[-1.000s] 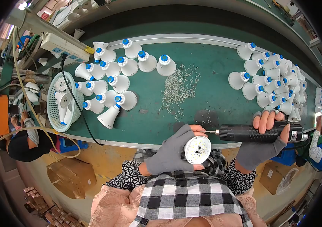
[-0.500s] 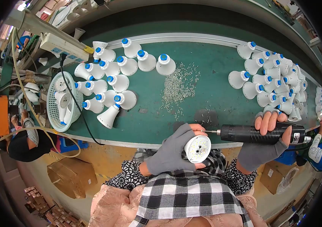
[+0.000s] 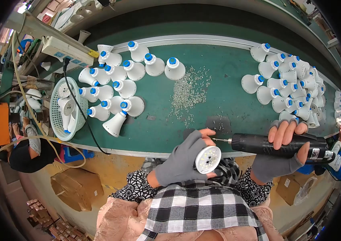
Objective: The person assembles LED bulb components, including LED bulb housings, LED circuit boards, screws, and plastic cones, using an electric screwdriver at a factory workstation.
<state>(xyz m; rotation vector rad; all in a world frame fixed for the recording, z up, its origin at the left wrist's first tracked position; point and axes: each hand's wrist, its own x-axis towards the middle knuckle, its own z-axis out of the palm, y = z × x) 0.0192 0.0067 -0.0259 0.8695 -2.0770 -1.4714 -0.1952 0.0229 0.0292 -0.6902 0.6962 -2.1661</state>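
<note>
My left hand (image 3: pixel 182 160), in a grey fingerless glove, is wrapped round a white LED bulb (image 3: pixel 208 159). The bulb's round face with its LED board is turned up toward me. A black electric screwdriver (image 3: pixel 277 145) lies across my right hand (image 3: pixel 285 144), gripped with the fingers over its body. Its thin bit points left, with the tip close to the fingertips of my left hand, above the bulb. Whether a screw sits on the tip is too small to tell. Beyond my hands, a pile of small screws (image 3: pixel 188 91) is spread on the green table (image 3: pixel 226 60).
Several white bulb bodies with blue caps (image 3: pixel 134 70) stand and lie at the left, and more (image 3: pixel 279 82) crowd the right. A pale basket (image 3: pixel 83 116) holds a few bulbs, with a black cable (image 3: pixel 78 102) hanging past it. Co-workers sit at both sides.
My left index finger has lifted slightly away from the bulb, and the bulb has turned and shifted a little left. The screwdriver has tilted slightly, its rear end lower.
</note>
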